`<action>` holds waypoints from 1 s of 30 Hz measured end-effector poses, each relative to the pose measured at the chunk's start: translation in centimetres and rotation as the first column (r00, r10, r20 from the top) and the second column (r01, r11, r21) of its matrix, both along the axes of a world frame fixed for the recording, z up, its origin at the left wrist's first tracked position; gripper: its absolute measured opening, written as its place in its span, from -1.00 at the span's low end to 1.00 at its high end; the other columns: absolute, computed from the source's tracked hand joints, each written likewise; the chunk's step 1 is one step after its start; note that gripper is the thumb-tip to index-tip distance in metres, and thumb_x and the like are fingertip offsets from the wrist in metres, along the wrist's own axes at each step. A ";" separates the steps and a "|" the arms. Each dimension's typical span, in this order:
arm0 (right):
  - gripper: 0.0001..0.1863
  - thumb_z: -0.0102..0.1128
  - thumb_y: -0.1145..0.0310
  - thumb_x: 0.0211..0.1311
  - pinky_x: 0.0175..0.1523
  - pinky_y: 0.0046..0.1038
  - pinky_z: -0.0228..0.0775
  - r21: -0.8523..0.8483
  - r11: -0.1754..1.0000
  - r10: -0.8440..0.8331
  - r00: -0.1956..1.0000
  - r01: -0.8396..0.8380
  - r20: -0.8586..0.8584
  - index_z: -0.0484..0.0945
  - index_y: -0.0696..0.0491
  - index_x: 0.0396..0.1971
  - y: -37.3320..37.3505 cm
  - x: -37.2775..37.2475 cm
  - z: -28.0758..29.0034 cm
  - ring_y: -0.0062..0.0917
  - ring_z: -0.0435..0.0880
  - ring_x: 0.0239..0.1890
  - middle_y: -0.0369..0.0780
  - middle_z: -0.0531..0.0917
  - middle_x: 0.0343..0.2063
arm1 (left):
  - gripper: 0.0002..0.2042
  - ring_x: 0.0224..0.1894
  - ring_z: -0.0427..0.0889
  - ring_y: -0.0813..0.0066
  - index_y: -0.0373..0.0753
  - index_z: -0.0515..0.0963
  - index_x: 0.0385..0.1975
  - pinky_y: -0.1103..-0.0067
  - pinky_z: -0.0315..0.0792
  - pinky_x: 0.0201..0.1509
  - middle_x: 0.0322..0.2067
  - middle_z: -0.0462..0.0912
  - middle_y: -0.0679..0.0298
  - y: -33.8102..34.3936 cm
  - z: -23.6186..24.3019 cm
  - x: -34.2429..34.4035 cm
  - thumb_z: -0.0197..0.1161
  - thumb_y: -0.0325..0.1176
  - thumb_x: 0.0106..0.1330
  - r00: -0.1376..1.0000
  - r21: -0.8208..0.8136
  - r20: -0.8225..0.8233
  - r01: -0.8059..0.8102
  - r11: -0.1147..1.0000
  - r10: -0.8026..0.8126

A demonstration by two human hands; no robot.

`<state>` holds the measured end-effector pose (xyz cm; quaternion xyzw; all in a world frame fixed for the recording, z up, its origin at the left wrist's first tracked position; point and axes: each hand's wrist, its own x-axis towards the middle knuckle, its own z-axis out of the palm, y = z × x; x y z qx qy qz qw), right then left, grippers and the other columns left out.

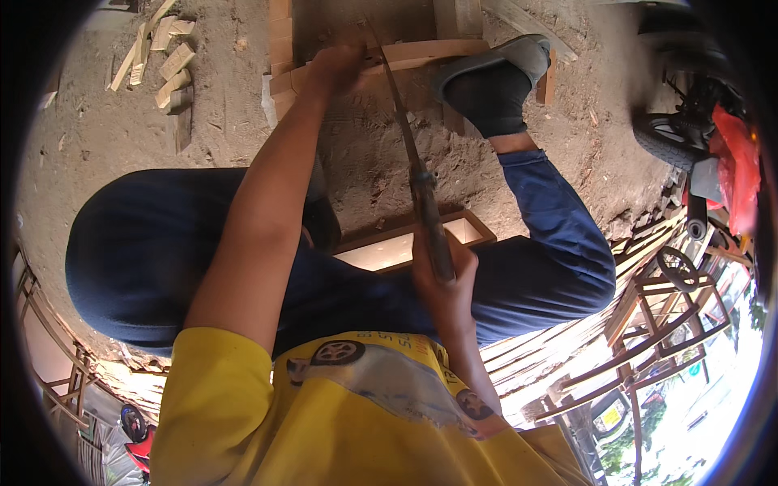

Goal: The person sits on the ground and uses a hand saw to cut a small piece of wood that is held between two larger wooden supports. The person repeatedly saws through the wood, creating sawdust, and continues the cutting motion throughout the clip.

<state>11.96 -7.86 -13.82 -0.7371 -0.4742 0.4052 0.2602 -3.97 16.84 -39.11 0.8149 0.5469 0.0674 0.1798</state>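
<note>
My right hand (451,271) is closed around the dark straight handle of a long tool with a narrow, tapering metal blade (403,121). Its blade points away from me, and the tip comes beside my left hand (344,63). Whether the edge has teeth cannot be made out. Motion smears my left hand, which is over a curved wooden board (429,53); its fingers are not clear. My right foot, in a grey shoe (506,69) and black sock, rests at the board's right end.
Wood offcuts (174,69) lie on the dirt floor at the far left. A shallow wooden box (389,249) sits below my legs. Long wooden strips (559,356) and a wooden frame (660,324) are at the right. Beyond them hangs a red plastic bag (736,174) near a black wheel (668,142).
</note>
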 end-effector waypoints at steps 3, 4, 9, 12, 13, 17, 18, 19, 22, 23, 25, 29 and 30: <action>-0.90 0.17 0.57 0.18 -0.52 -0.46 0.34 -0.028 1.000 0.004 0.999 -0.003 0.044 0.48 0.20 -0.50 -1.4 0.9 1.3 -0.59 0.43 -0.67 -0.18 0.47 -0.74 | -0.64 -0.24 0.68 0.06 -0.22 0.47 -0.15 0.23 0.57 -0.21 -0.33 0.67 0.05 -0.5 0.8 0.6 0.34 -0.32 0.03 1.000 -0.072 -0.030 -0.003 0.997 0.001; -0.91 0.17 0.58 0.18 -0.51 -0.46 0.35 -0.034 0.999 0.019 0.997 -0.017 0.068 0.48 0.20 -0.50 -0.7 0.6 1.4 -0.58 0.44 -0.68 -0.18 0.47 -0.74 | -0.63 -0.26 0.68 0.05 -0.22 0.45 -0.12 0.23 0.56 -0.22 -0.34 0.67 0.05 -0.6 0.4 0.3 0.32 -0.32 0.05 1.000 -0.062 0.008 -0.010 0.998 0.010; -0.83 0.20 0.50 0.25 -0.60 -0.58 0.07 0.011 1.000 -0.028 0.998 0.029 -0.049 0.50 0.23 -0.52 5.0 -1.4 -3.0 -0.84 0.26 -0.61 -0.37 0.39 -0.75 | -0.65 -0.30 0.68 0.04 -0.18 0.44 -0.11 0.24 0.57 -0.25 -0.38 0.67 0.05 -0.5 -1.4 -0.3 0.29 -0.32 0.09 0.995 0.032 0.091 0.030 0.999 -0.033; -0.86 0.18 0.54 0.21 -0.57 -0.54 0.17 0.027 1.000 -0.005 1.000 0.004 0.029 0.48 0.23 -0.52 -1.4 0.4 0.3 -0.78 0.29 -0.62 -0.29 0.42 -0.74 | -0.66 -0.28 0.67 0.02 -0.18 0.44 -0.12 0.22 0.55 -0.23 -0.38 0.67 0.04 -0.3 0.6 0.2 0.29 -0.33 0.10 1.000 -0.026 -0.022 -0.001 1.000 0.000; -0.89 0.16 0.57 0.18 -0.54 -0.48 0.27 -0.025 1.000 -0.016 1.000 0.017 0.014 0.46 0.24 -0.52 -2.6 0.7 1.2 -0.72 0.34 -0.63 -0.19 0.48 -0.72 | -0.66 -0.28 0.67 0.01 -0.19 0.44 -0.12 0.21 0.55 -0.22 -0.38 0.67 0.04 -0.3 0.9 0.4 0.29 -0.32 0.10 0.999 -0.065 -0.053 0.004 0.998 -0.007; -0.80 0.19 0.50 0.25 -0.58 -0.60 0.08 -0.041 0.997 -0.074 0.986 0.069 -0.151 0.47 0.21 -0.55 2.9 -0.1 -2.3 -0.84 0.26 -0.61 -0.41 0.39 -0.72 | -0.64 -0.27 0.66 -0.01 -0.21 0.42 -0.12 0.20 0.55 -0.22 -0.38 0.66 0.02 -0.7 0.8 0.7 0.30 -0.32 0.08 0.992 -0.112 0.099 -0.066 0.992 0.077; -0.80 0.18 0.49 0.26 -0.58 -0.60 0.08 -0.026 0.997 -0.080 0.974 0.077 -0.211 0.47 0.21 -0.56 5.3 -0.4 -3.8 -0.84 0.27 -0.60 -0.41 0.39 -0.72 | -0.65 -0.28 0.67 -0.01 -0.21 0.42 -0.12 0.20 0.55 -0.23 -0.38 0.66 0.01 -0.6 0.7 0.8 0.29 -0.31 0.09 0.992 -0.078 0.109 -0.051 0.996 0.059; -0.80 0.18 0.49 0.26 -0.58 -0.59 0.09 -0.036 0.997 -0.080 0.972 0.074 -0.220 0.47 0.21 -0.56 5.6 -0.7 -3.4 -0.84 0.27 -0.60 -0.40 0.40 -0.72 | -0.65 -0.28 0.67 -0.01 -0.22 0.42 -0.13 0.20 0.55 -0.23 -0.39 0.66 0.01 -0.6 0.6 0.3 0.29 -0.31 0.09 0.994 -0.044 0.100 -0.041 0.998 0.045; -0.80 0.17 0.49 0.25 -0.58 -0.58 0.10 0.052 0.999 0.002 0.998 0.001 -0.070 0.47 0.21 -0.56 3.1 -0.6 -2.2 -0.84 0.28 -0.60 -0.37 0.41 -0.72 | -0.66 -0.28 0.67 -0.02 -0.22 0.44 -0.13 0.19 0.55 -0.20 -0.37 0.66 0.01 -0.8 0.6 -0.3 0.28 -0.31 0.10 1.000 -0.049 0.010 -0.002 0.999 0.003; -0.80 0.17 0.50 0.25 -0.58 -0.58 0.11 0.066 0.998 0.017 1.000 -0.017 -0.003 0.47 0.22 -0.56 0.5 0.0 -1.2 -0.84 0.28 -0.60 -0.36 0.42 -0.72 | -0.66 -0.27 0.67 -0.02 -0.23 0.45 -0.13 0.19 0.55 -0.19 -0.36 0.66 0.01 -0.4 0.7 -0.1 0.28 -0.31 0.10 1.000 -0.066 -0.017 0.005 0.998 -0.006; -0.81 0.17 0.52 0.24 -0.59 -0.58 0.11 0.000 0.999 -0.034 0.999 0.034 0.011 0.48 0.23 -0.56 -3.2 0.7 0.8 -0.85 0.27 -0.60 -0.34 0.43 -0.73 | -0.65 -0.27 0.66 -0.04 -0.23 0.45 -0.12 0.18 0.54 -0.18 -0.35 0.66 0.00 -0.5 1.0 0.6 0.28 -0.30 0.09 0.999 -0.102 -0.047 -0.003 0.995 -0.002; -0.77 0.21 0.51 0.23 -0.61 -0.57 0.09 -0.068 0.997 0.025 0.997 -0.030 -0.074 0.43 0.21 -0.60 -0.5 -1.5 2.1 -0.85 0.24 -0.63 -0.34 0.39 -0.78 | -0.70 -0.28 0.70 0.08 -0.26 0.53 -0.18 0.25 0.59 -0.21 -0.39 0.68 0.01 1.0 0.1 -0.1 0.27 -0.38 0.05 0.997 -0.120 0.079 0.034 0.992 -0.024; -0.77 0.21 0.51 0.23 -0.62 -0.58 0.08 -0.070 0.997 0.017 0.998 -0.021 -0.069 0.43 0.20 -0.61 -0.2 -2.1 2.6 -0.85 0.23 -0.63 -0.34 0.39 -0.78 | -0.70 -0.28 0.70 0.08 -0.28 0.53 -0.19 0.26 0.59 -0.22 -0.39 0.68 0.01 0.9 0.1 -0.5 0.27 -0.39 0.05 0.997 -0.108 0.070 0.026 0.994 -0.019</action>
